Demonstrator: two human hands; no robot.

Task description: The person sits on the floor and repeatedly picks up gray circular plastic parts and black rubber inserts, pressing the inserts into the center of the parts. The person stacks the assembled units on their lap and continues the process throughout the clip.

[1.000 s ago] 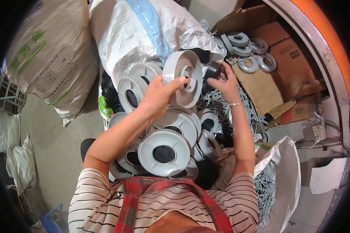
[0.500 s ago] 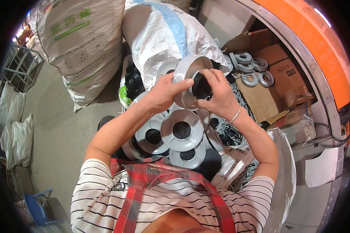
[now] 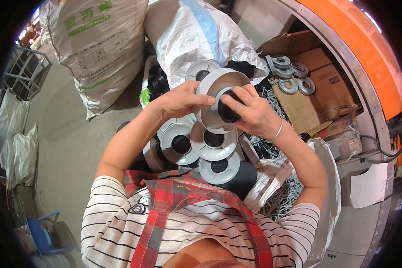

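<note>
My left hand (image 3: pixel 183 99) grips the rim of a grey plastic round cup-shaped part (image 3: pixel 206 117), thumb pressed on its near side. It is tilted, its open side toward my right hand (image 3: pixel 254 112). My right fingers close around a black round insert (image 3: pixel 228 113) at the grey part's centre; how deep it sits I cannot tell. Right below lies a pile of similar parts: one grey flanged part with a black centre (image 3: pixel 198 142), another at its left (image 3: pixel 166 142), and a smaller-looking one (image 3: pixel 205 171) nearest my apron.
Behind the pile slumps a white woven sack with a blue stripe (image 3: pixel 174 42); a large upright sack (image 3: pixel 94 67) stands left. At right, grey rings (image 3: pixel 288 86) lie on cardboard (image 3: pixel 306 109) inside an orange-edged machine (image 3: pixel 370 67). Thin grey plastic scraps (image 3: pixel 274 105) lie beside my right arm.
Both hands and the grey part have dropped slightly nearer to me. My right fingers have shifted over the black insert, now covering more of its face.
</note>
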